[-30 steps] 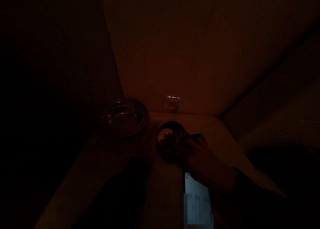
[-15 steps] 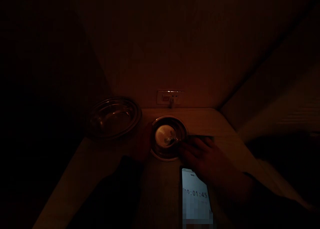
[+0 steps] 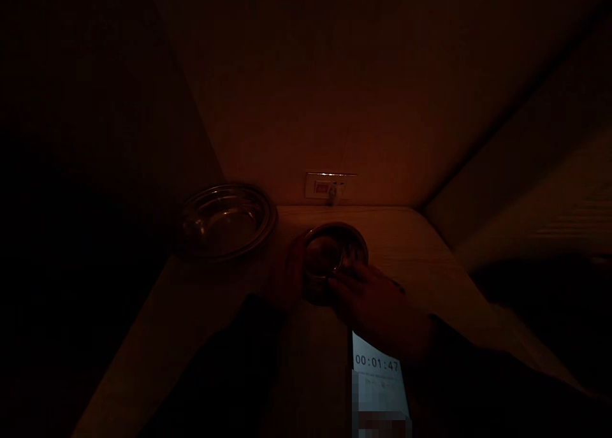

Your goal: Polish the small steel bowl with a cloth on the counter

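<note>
A round metal bowl [image 3: 317, 294] stands on the tabletop, with a smaller dark round shape [image 3: 323, 252] inside it. My left hand [image 3: 287, 275] curves against the bowl's left side, its fingers mostly lost in shadow. Reaching in from the right, my right hand [image 3: 366, 294] has its fingers bent together over the bowl, at the edge of the inner round shape. What those fingers pinch is too dark to make out. Below the right hand lies a lit phone [image 3: 380, 384] showing a timer at 00:01:47, its upper end covered by the hand.
A larger shiny metal basin [image 3: 227, 231] sits at the table's back left. A wall socket [image 3: 331, 186] with something plugged in is just above the pale wooden table [image 3: 411, 234]. Dark walls close in behind, and the scene is very dim.
The pale glow inside the bowl has gone dark. My right hand has moved left and further over the bowl. The timer has gone from 01:45 to 01:47.
</note>
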`<control>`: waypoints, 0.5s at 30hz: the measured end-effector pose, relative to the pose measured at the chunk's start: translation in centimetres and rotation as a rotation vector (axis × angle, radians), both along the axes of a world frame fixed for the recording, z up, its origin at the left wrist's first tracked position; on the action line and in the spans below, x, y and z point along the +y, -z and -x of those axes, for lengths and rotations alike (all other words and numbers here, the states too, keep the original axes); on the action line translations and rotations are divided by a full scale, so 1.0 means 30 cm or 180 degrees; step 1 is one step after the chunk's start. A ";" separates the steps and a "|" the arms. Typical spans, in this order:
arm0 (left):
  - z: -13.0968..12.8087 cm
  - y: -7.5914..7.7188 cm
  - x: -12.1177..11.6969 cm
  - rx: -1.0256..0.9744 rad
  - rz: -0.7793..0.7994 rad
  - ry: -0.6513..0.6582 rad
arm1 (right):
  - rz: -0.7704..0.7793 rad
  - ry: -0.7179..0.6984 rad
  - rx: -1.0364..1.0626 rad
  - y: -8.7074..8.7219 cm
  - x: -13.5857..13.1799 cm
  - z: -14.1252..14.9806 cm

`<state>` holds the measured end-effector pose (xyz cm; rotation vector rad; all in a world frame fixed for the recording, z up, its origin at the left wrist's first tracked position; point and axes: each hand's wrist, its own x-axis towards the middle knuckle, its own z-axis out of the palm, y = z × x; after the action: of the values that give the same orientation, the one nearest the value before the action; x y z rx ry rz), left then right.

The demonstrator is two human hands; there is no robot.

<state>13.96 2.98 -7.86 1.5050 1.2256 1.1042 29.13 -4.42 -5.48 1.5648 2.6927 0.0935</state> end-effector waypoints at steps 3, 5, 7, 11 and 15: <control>0.005 0.002 0.000 -0.0051 -0.0055 -0.0086 | 0.0311 0.0074 0.0613 -0.007 0.008 0.040; 0.011 0.002 0.007 -0.0096 0.0006 -0.0135 | 0.0532 -0.0048 0.1034 -0.020 0.014 0.047; 0.017 0.004 0.020 -0.0213 0.0103 -0.0220 | 0.0688 -0.0291 0.1206 -0.037 0.022 0.037; 0.021 0.008 0.046 -0.0426 0.0142 -0.0430 | 0.0641 -0.0675 0.0695 -0.058 0.046 -0.021; 0.014 -0.003 0.053 -0.0482 0.0240 -0.0508 | 0.0472 -0.0785 0.0288 -0.056 0.077 -0.054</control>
<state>13.55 4.58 -7.76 1.2604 1.2836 1.2391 30.76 -2.12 -3.80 1.2220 2.8733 -0.1729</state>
